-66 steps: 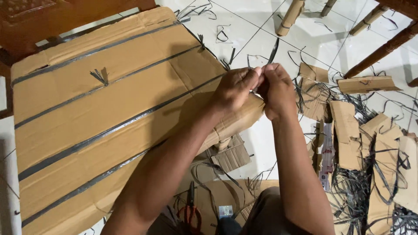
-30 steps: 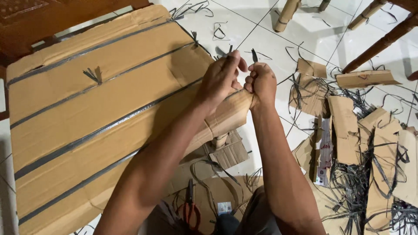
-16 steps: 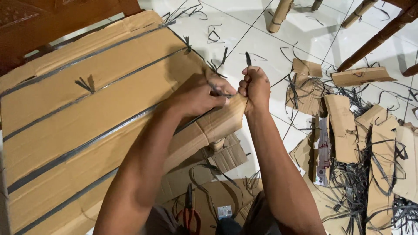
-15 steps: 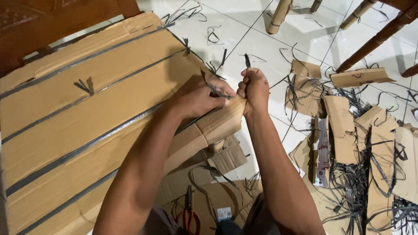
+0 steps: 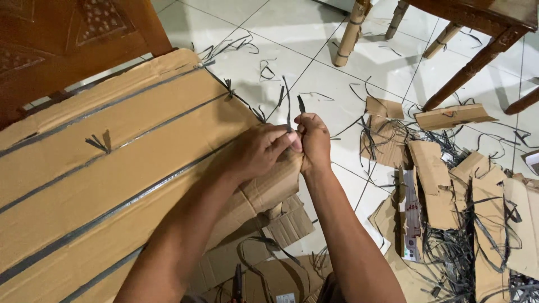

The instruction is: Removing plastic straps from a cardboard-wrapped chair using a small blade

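Here both hands, left hand (image 5: pixel 255 154) and right hand (image 5: pixel 314 143), pinch upright strap ends (image 5: pixel 288 109) at the cardboard's (image 5: pixel 140 168) near corner.

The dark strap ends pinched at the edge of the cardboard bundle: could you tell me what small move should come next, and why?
Probably cinch them: draw the two strap ends apart to snug the tie. Both the left hand and right hand pinch them at the cardboard bundle edge, ends sticking up loose, while other straps on it already lie flat and knotted.
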